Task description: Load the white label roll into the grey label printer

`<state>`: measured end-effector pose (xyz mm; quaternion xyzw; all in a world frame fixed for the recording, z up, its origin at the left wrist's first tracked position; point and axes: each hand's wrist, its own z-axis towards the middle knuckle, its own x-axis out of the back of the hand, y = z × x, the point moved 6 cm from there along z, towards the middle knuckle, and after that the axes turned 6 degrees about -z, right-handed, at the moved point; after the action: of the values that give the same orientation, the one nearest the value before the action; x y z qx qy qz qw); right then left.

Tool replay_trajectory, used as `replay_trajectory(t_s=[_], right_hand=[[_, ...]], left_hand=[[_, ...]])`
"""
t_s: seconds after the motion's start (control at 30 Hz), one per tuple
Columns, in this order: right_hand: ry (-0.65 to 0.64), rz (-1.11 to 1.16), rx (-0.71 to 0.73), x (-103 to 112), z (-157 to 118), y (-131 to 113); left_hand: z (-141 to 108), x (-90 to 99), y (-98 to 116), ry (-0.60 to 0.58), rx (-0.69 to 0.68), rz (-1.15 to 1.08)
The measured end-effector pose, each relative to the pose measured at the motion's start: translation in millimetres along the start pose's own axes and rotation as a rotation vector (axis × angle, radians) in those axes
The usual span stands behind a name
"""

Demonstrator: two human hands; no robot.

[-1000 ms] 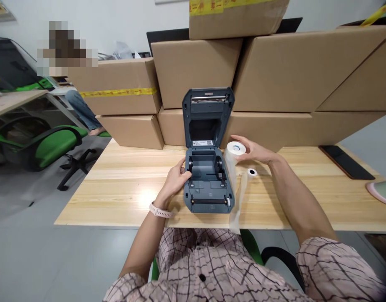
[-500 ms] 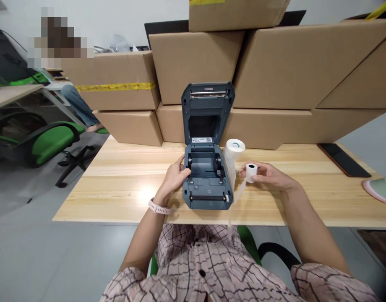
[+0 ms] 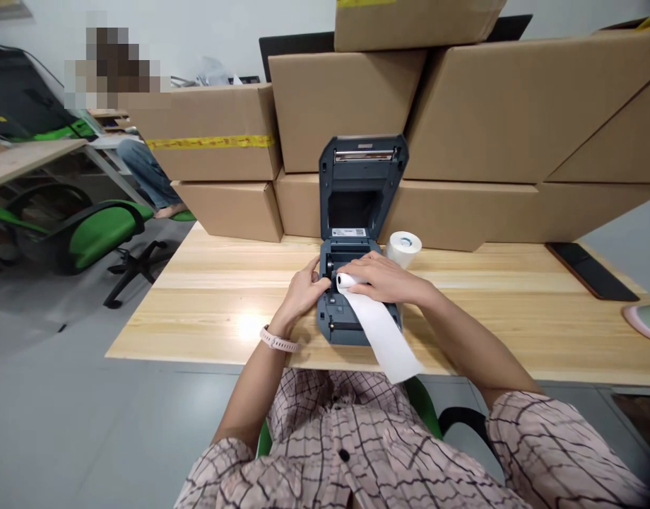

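A dark grey printer [image 3: 347, 332] stands on the table with its lid raised. My right hand [image 3: 381, 277] is closed round a small white paper roll [image 3: 350, 281] over the printer's inner bay. The roll's loose strip hangs down over the printer's front right side and past the table edge. My left hand [image 3: 305, 288] rests at the printer's left side, thumb on the rim of the bay and fingers along the outer wall. Behind my right hand, a larger white roll [image 3: 405, 244] stands upright on the table.
Stacked cardboard boxes [image 3: 468, 116] line the back of the wooden table [image 3: 198, 304]. A black phone [image 3: 591, 271] lies at the right, near a pale green and pink object [image 3: 648, 319]. Green chairs [image 3: 99, 237] and a seated person are at the left.
My right hand has carried the small roll leftward from beside the printer to above its bay, and the strip now shows broad across the front. My left hand stays on the printer.
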<state>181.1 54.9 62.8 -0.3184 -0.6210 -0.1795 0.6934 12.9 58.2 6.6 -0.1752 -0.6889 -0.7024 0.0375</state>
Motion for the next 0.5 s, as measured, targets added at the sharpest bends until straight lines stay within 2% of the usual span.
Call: replay_trajectory(t_s=[0.07, 0.17, 0.3, 0.5], right_hand=[[0.019, -0.01, -0.006, -5, 0, 0], [0.128, -0.002, -0.021, 0, -9, -7], [0.262, 0.008, 0.0, 3, -37, -31], [0.462, -0.055, -0.035, -7, -73, -65]], left_hand=[[0, 0.3, 0, 0.001, 0.004, 0.018], [-1, 0.5, 2, 0.005, 0.006, 0.026], [-3, -0.2, 4, 0.004, 0.001, 0.014], [-3, -1.5, 3, 0.001, 0.009, -0.017]])
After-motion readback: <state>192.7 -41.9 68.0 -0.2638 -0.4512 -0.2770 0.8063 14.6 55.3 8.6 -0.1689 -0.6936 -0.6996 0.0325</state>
